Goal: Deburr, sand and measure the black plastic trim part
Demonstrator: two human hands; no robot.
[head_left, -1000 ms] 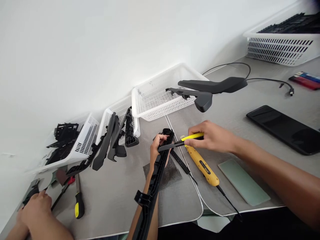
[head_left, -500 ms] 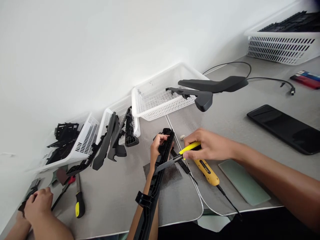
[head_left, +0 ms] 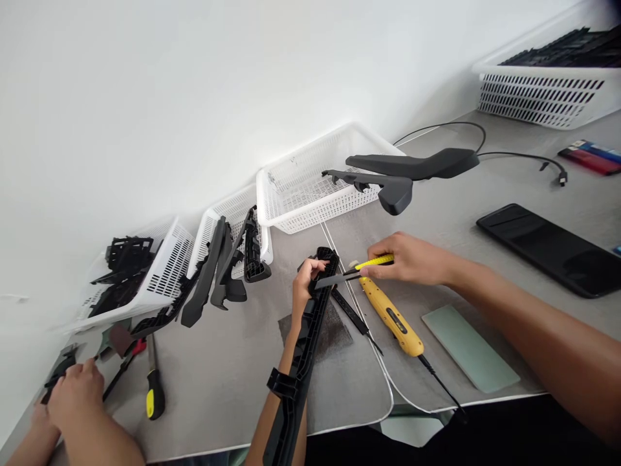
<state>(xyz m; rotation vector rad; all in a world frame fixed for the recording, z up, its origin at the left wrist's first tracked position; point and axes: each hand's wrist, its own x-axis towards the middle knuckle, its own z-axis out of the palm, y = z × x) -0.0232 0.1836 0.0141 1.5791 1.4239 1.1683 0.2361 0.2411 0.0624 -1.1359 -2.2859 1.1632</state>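
The left hand (head_left: 305, 285) is closed around the upper end of a long black plastic part (head_left: 301, 366), which stands tilted off the bench (head_left: 218, 382) and runs down along the forearm. The right hand (head_left: 410, 259) grips a yellow knife (head_left: 372, 263), its blade lying across the part's top, just beside the left fingers. Just below the right hand lies a yellow tool (head_left: 392, 318), and a green pad (head_left: 468, 349) lies near it. Well to the left, another person's hand (head_left: 77, 395) rests near a screwdriver (head_left: 154, 395).
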